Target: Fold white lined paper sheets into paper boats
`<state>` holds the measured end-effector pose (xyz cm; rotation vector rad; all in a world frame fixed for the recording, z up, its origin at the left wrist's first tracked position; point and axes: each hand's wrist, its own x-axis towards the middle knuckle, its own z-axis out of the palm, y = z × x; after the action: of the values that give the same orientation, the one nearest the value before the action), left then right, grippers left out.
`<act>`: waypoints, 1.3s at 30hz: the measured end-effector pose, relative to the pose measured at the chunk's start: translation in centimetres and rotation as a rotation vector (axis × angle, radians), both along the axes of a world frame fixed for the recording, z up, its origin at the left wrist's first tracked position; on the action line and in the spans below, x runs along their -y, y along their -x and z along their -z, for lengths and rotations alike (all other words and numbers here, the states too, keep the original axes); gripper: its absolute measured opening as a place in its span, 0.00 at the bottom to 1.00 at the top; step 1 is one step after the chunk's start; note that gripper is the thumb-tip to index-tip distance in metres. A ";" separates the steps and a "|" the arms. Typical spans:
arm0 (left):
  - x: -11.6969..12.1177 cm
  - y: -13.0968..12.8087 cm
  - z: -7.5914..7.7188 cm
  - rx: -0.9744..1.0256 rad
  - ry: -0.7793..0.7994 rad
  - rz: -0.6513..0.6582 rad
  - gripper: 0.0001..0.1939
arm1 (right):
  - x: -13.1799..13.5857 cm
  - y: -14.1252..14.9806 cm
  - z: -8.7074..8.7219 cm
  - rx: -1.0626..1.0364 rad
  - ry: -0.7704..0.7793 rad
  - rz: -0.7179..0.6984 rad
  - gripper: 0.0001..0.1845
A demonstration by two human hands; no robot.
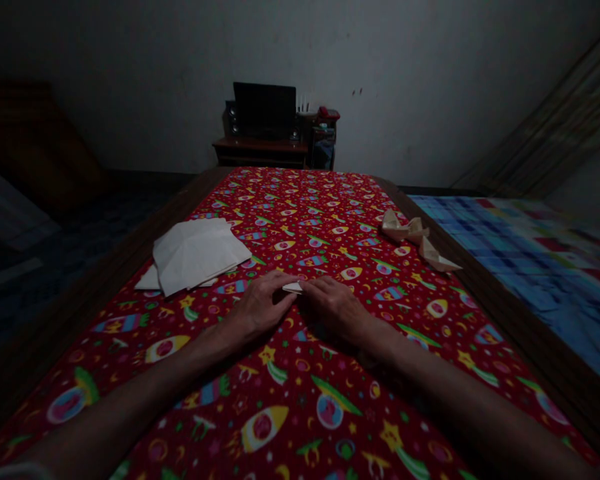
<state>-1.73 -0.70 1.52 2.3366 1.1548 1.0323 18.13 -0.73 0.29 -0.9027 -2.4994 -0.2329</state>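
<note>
Dim wall (405, 87), red cloth (300, 390), folded paper (293, 288).

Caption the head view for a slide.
Left hand and right hand hold a small folded paper over a red patterned cloth.

Nothing legible
No words, numbers, brands or signs can be read on any surface shown.

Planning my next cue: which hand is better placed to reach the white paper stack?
Likely the left hand: it is nearer the white paper stack; the right hand is farther across. Both are at the folded paper.
</note>
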 end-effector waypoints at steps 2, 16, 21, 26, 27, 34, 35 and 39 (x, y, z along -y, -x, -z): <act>0.2 -0.2 -0.1 0.012 0.005 -0.002 0.14 | 0.3 0.4 -0.2 0.051 -0.012 0.062 0.16; 0.4 -3.1 0.5 0.064 0.014 -0.280 0.21 | 0.4 1.0 -0.8 -0.129 -0.140 0.073 0.09; 0.3 -2.9 0.8 0.070 0.096 -0.169 0.23 | 0.5 1.4 -0.5 -0.182 -0.090 0.115 0.09; 0.4 -2.2 1.6 0.025 0.003 -0.045 0.27 | 0.5 1.3 -1.1 -0.110 0.001 0.218 0.07; 0.4 -2.1 1.8 0.009 -0.024 -0.029 0.28 | 0.4 1.2 -1.1 -0.101 0.026 0.218 0.08; 0.1 -1.4 1.6 -0.181 -0.040 -0.161 0.29 | 0.0 0.6 -0.3 -0.045 0.151 0.284 0.08; 0.1 -1.3 1.4 -0.185 -0.031 -0.187 0.25 | 0.1 0.6 -0.3 -0.039 0.162 0.298 0.08; 0.2 -0.8 0.9 -0.214 -0.033 -0.149 0.10 | 0.5 0.6 -0.8 0.072 0.145 0.319 0.08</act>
<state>-0.93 -0.90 0.67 2.4658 1.4201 0.8705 17.57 -1.22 1.09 -1.3769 -2.4514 -0.1912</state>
